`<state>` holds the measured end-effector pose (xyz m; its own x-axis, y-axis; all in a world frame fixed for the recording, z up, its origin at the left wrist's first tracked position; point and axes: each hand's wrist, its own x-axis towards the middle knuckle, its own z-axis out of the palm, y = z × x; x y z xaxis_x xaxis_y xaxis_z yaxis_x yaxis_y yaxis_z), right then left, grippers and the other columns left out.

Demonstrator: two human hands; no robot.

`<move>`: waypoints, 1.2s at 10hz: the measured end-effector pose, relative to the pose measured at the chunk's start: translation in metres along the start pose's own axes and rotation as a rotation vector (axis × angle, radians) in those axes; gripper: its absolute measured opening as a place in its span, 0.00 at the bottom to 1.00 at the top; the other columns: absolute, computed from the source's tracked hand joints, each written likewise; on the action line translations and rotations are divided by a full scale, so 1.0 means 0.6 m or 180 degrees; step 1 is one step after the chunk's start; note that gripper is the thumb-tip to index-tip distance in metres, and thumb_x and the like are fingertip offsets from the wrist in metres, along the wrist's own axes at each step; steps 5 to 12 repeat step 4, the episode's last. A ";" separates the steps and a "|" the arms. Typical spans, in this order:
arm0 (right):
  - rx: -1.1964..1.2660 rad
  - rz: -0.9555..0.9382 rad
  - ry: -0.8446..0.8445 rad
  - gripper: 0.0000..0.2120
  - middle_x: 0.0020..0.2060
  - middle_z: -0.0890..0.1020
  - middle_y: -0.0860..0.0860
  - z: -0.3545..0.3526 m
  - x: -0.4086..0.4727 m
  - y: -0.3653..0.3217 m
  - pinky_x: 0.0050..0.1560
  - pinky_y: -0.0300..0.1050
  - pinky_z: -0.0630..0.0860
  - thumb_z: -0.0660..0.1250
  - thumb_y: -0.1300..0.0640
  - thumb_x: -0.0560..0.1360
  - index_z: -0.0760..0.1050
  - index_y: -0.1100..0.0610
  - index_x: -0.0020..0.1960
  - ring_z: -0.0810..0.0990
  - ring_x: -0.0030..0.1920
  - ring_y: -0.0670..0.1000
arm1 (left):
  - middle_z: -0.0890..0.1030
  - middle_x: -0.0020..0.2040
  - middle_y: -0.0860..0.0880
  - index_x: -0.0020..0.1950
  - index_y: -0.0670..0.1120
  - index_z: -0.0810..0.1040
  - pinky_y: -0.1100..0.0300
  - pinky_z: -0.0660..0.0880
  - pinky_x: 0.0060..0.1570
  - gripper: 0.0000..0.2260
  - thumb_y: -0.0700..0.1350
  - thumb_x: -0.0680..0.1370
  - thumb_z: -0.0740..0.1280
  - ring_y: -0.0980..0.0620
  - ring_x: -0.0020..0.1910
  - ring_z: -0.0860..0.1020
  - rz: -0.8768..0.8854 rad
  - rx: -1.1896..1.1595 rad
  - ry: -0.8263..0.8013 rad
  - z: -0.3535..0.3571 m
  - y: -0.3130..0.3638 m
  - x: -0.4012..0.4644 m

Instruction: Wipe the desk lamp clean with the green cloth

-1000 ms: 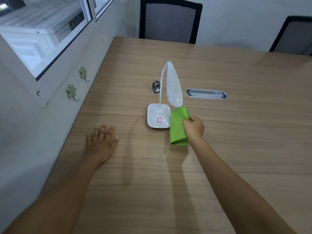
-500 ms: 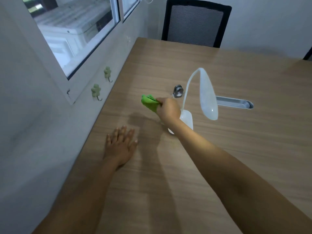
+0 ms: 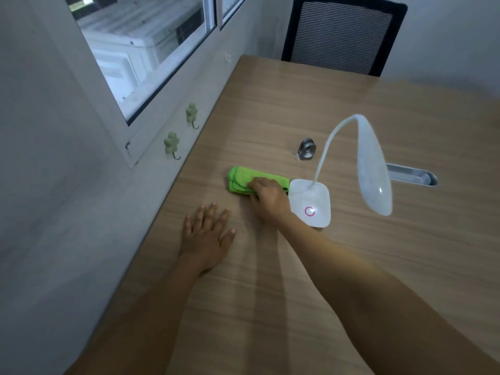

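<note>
Cloth-work looks to be at its close, or at a pause; the right hand point(image 3: 266, 197) lies on the green cloth point(image 3: 243, 181), which rests flat on the table point(image 3: 351, 266) just to the left of the lamp's base, touching it or nearly so; whether the fingers are clamped on the cloth or merely pressing it down I cannot tell, since they curl over its near edge and hide the grip. The left hand point(image 3: 207, 236) is spread flat on the table, fingers apart, holding nothing, a little nearer the person than the cloth.

Desk lamp point(image 3: 359, 169) stands untouched at this instant, upright on its square base, its head drooping well to the right of the hand. If wiping is finished, the next move is simply to let go and draw the arm back; if not, it calls for a firm pinch on the folded cloth, a lift, and a steadying hand on the light base so that it does not skid or tip.

Cloth is a bright green microfibre sort, folded in several soft layers with rounded, plush edges; the lamp is smooth glossy white plastic, with a rounded-square base carrying a pink ring, a thin arched neck and a long oval translucent head; the table is matt wood-grain laminate, with a metal cable tray point(image 3: 411, 177) set in beyond the lamp.
</note>
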<state>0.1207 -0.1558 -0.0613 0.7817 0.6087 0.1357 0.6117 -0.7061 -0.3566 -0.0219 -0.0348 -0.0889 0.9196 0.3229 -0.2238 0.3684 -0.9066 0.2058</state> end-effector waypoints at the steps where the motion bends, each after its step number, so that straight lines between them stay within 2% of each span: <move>1: -0.0137 -0.0036 -0.0440 0.20 0.70 0.70 0.60 0.014 -0.015 0.012 0.71 0.61 0.60 0.59 0.57 0.76 0.70 0.59 0.68 0.66 0.71 0.61 | 0.46 0.80 0.53 0.76 0.62 0.47 0.44 0.42 0.75 0.28 0.64 0.76 0.44 0.49 0.79 0.43 0.0010 0.0019 0.0031 0.004 -0.004 0.002; 2: -0.0226 0.0032 -0.0706 0.23 0.77 0.58 0.54 0.016 -0.023 0.018 0.76 0.55 0.48 0.53 0.53 0.81 0.58 0.55 0.75 0.54 0.77 0.55 | 0.46 0.80 0.54 0.76 0.62 0.47 0.44 0.42 0.74 0.28 0.64 0.76 0.44 0.49 0.79 0.43 -0.0009 -0.0024 0.0009 0.005 -0.005 0.002; 3: -0.0313 -0.0018 -0.0656 0.25 0.78 0.52 0.53 0.008 -0.026 0.015 0.76 0.54 0.44 0.50 0.49 0.82 0.51 0.55 0.76 0.48 0.77 0.53 | 0.46 0.80 0.54 0.76 0.63 0.47 0.44 0.42 0.74 0.29 0.65 0.75 0.43 0.49 0.79 0.44 0.0028 0.0025 0.0072 0.008 -0.004 0.001; 4: -0.0392 -0.0052 -0.0134 0.27 0.77 0.55 0.55 -0.004 -0.038 0.014 0.76 0.56 0.47 0.47 0.46 0.80 0.53 0.57 0.76 0.51 0.77 0.56 | 0.45 0.80 0.54 0.76 0.63 0.47 0.44 0.42 0.75 0.27 0.64 0.76 0.44 0.49 0.79 0.42 -0.0012 0.0031 0.0010 0.003 -0.006 0.002; 12: -0.0392 -0.0052 -0.0134 0.27 0.77 0.55 0.55 -0.004 -0.038 0.014 0.76 0.56 0.47 0.47 0.46 0.80 0.53 0.57 0.76 0.51 0.77 0.56 | 0.45 0.80 0.54 0.76 0.63 0.47 0.44 0.42 0.75 0.27 0.64 0.76 0.44 0.49 0.79 0.42 -0.0012 0.0031 0.0010 0.003 -0.006 0.002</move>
